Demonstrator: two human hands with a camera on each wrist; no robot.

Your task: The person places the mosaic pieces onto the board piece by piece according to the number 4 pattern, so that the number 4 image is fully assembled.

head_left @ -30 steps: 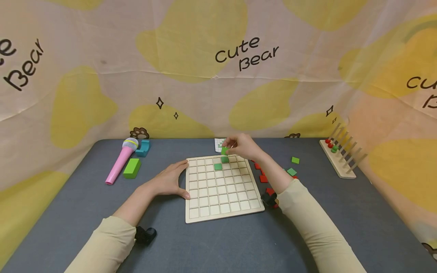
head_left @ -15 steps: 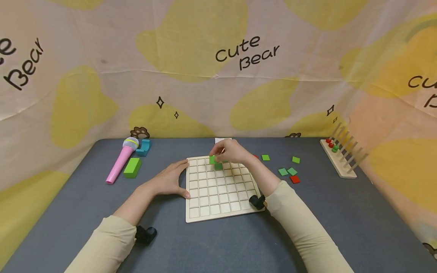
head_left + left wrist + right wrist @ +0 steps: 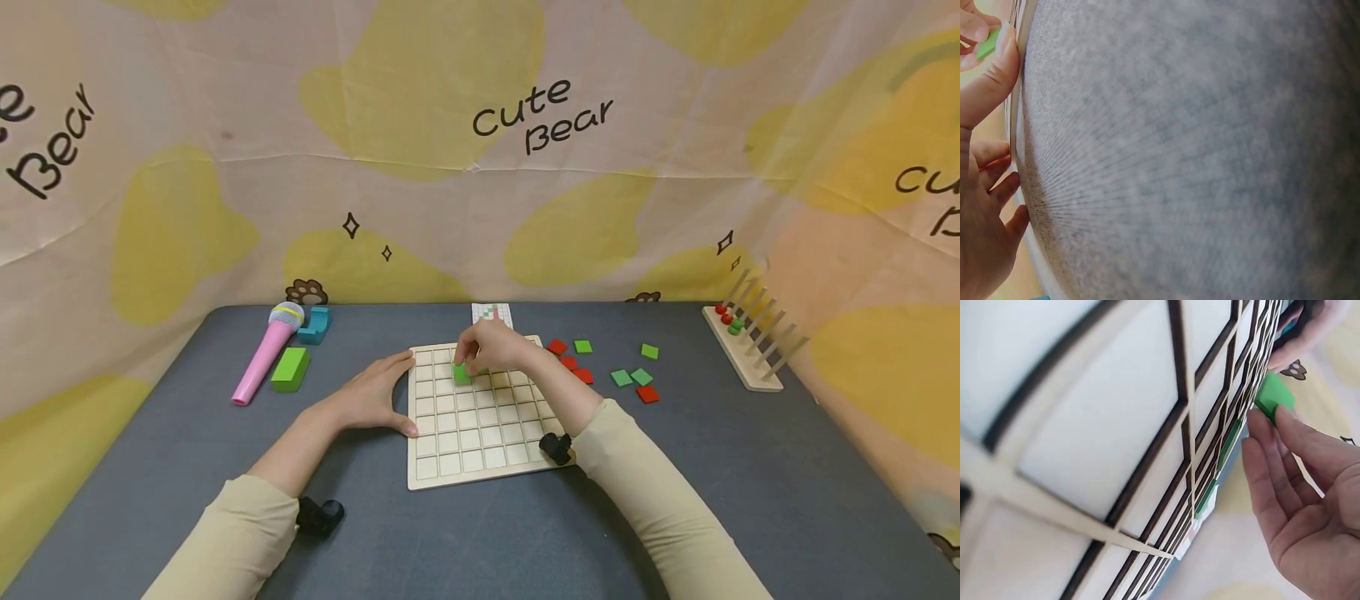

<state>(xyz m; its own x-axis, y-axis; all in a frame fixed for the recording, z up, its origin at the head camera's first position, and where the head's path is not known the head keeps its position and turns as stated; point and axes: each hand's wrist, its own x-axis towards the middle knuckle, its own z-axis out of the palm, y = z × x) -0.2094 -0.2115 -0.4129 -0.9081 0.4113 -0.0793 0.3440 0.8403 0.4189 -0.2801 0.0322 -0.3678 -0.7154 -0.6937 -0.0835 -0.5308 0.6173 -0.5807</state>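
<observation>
A pale wooden grid board (image 3: pixel 470 461) lies flat in the middle of the table. My left hand (image 3: pixel 367 396) rests against its left edge, thumb and fingers spread apart. Between thumb and fingertips my right hand (image 3: pixel 497 347) pinches a green square tile (image 3: pixel 461 374), held over a cell in the upper left part of the grid. The right wrist view shows this tile (image 3: pixel 1274 395) tilted close over the board, with darker green tiles (image 3: pixel 1229 445) set in cells nearby. In the head view those tiles are mostly hidden behind the right hand.
Loose red tiles (image 3: pixel 582 377) and green tiles (image 3: pixel 622 378) lie right of the board. A small printed grid card (image 3: pixel 491 312) is behind it. At left are a pink toy microphone (image 3: pixel 262 362), a green block (image 3: pixel 290 370) and a blue piece (image 3: pixel 315 325). A peg rack (image 3: pixel 757 367) stands right.
My right hand has carried the green tile from the board's far edge leftward and nearer, over the upper left cells. The left hand has stayed at the board's edge.
</observation>
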